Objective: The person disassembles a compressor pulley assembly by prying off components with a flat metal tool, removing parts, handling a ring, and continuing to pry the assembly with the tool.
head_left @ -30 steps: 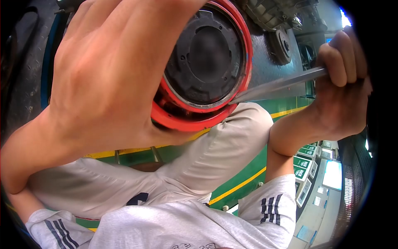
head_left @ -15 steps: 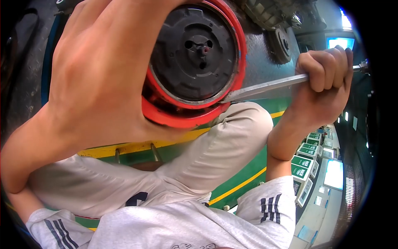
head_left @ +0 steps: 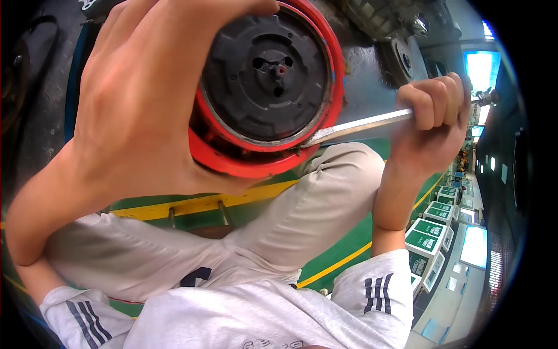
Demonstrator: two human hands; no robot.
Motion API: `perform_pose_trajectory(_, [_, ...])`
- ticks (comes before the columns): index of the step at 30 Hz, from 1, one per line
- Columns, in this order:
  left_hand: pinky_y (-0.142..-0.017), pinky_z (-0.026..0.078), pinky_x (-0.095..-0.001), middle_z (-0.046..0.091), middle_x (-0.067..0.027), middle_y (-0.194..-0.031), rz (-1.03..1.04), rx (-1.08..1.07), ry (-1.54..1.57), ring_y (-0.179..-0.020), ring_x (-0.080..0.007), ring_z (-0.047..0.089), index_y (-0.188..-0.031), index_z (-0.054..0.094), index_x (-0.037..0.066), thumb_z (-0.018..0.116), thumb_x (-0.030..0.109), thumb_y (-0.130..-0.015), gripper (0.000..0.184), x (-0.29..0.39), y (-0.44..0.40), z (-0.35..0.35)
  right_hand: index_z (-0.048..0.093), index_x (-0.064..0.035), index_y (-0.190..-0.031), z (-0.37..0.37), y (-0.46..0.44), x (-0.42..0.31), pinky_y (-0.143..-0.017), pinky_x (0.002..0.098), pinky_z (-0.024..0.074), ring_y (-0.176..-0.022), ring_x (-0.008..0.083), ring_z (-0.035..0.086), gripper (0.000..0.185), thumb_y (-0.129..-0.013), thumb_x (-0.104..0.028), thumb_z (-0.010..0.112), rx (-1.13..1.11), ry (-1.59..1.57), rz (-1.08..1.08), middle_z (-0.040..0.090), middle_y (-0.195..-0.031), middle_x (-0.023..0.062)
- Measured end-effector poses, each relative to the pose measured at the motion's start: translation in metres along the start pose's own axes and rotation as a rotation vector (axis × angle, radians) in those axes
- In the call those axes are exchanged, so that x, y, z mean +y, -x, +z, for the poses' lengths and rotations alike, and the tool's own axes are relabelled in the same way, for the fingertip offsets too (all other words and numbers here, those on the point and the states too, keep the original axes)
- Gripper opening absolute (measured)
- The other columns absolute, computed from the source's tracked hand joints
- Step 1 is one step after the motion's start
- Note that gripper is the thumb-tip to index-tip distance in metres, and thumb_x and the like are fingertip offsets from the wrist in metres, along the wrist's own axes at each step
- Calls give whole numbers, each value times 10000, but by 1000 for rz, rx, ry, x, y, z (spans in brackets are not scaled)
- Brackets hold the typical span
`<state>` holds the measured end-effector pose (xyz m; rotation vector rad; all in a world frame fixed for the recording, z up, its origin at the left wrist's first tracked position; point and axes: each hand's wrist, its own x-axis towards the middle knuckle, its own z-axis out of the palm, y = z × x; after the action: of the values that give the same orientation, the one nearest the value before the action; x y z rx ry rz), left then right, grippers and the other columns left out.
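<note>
My left hand (head_left: 136, 110) is wrapped round the left side of a red round part (head_left: 256, 164), thumb below and fingers above. A black disc (head_left: 264, 78) with several holes sits inside the red rim, facing me. In my right hand (head_left: 433, 119) is a long flat metal bar (head_left: 363, 124), gripped in a fist. The bar's flattened tip touches the lower right edge of the disc, at the gap beside the red rim. Its other end, with a knobbed joint, sticks out past my fist.
Behind lies a dark metal worktop (head_left: 363, 70) with a cast metal housing (head_left: 378, 20) and a round metal part (head_left: 401, 61). Below are my knees over a green floor (head_left: 334, 256) with yellow lines. White-and-green boxes (head_left: 424, 235) stand at the right.
My right hand and the bar have moved left, and the bar's far end has come into view. The red part has shifted slightly left, with the tip still at its rim.
</note>
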<state>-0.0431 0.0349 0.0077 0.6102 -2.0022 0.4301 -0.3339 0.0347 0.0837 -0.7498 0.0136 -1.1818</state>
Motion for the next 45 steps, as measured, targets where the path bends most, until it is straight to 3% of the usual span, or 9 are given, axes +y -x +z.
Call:
perform_pose_trajectory(6, [-906,512,-402,599,-309,-1227,-10,15,35,-1009,-366,664,-1261,486,-10,894,499,-677,875,-3,-2,1,250,-165,-625,-5,0,0,-435,285,161,-475,114,157,459,-1059,-219,391,14,-101,-4,191,-549,-44])
perform_pose_trajectory(11, [-896,510,-397,603,-307,-1223,-7,21,27,-998,-360,665,-1257,487,-6,893,500,-678,870,1,-6,0,254,-164,-631,-4,0,-3,-417,280,144,-453,105,147,449,-1059,-209,383,151,-216,8,186,-545,-44])
perform_pose_trajectory(15, [-887,509,-394,607,-305,-1220,-17,26,17,-990,-354,666,-1253,488,-4,893,500,-679,865,3,-6,-3,258,-164,-638,-3,1,-8,-396,273,121,-442,95,130,444,-1064,-200,379,107,-209,73,188,-545,-47])
perform_pose_trajectory(23, [-871,506,-387,613,-301,-1213,-14,38,18,-974,-344,668,-1247,490,1,892,502,-680,856,7,-9,0,280,-153,-663,16,0,-28,-420,259,167,-458,85,182,425,-1075,-163,380,-93,113,-94,236,-576,-46])
perform_pose_trajectory(29, [-858,504,-382,618,-297,-1208,-12,46,25,-961,-336,670,-1241,491,5,891,502,-681,849,7,-8,4,307,-143,-703,33,-19,-29,-474,291,184,-531,113,215,372,-1062,-137,405,-42,377,55,249,-635,-32])
perform_pose_trajectory(31, [-854,504,-381,619,-296,-1207,-8,48,16,-957,-334,670,-1240,492,6,891,503,-681,847,7,-7,3,356,-140,-736,32,-32,-22,-458,263,236,-501,124,218,353,-1089,-155,359,-113,486,44,270,-642,0])
perform_pose_trajectory(35, [-846,503,-377,623,-294,-1203,-13,52,5,-949,-329,671,-1236,493,8,890,503,-682,843,7,-4,3,355,-145,-735,34,-45,-20,-443,254,220,-498,117,229,346,-1081,-138,363,-113,650,133,290,-641,-5])
perform_pose_trajectory(38, [-840,502,-375,625,-293,-1201,-17,52,-10,-943,-325,672,-1234,493,10,890,503,-682,839,8,-2,-2,352,-140,-723,32,-48,-7,-419,247,198,-489,111,249,358,-1078,-163,385,-215,400,237,302,-632,-10])
perform_pose_trajectory(45, [-825,499,-369,631,-289,-1195,-2,45,-37,-928,-316,674,-1228,495,15,889,504,-684,831,10,-3,-5,274,-151,-670,-4,-11,0,-451,299,163,-507,119,185,425,-1071,-230,392,85,-14,153,214,-598,-38])
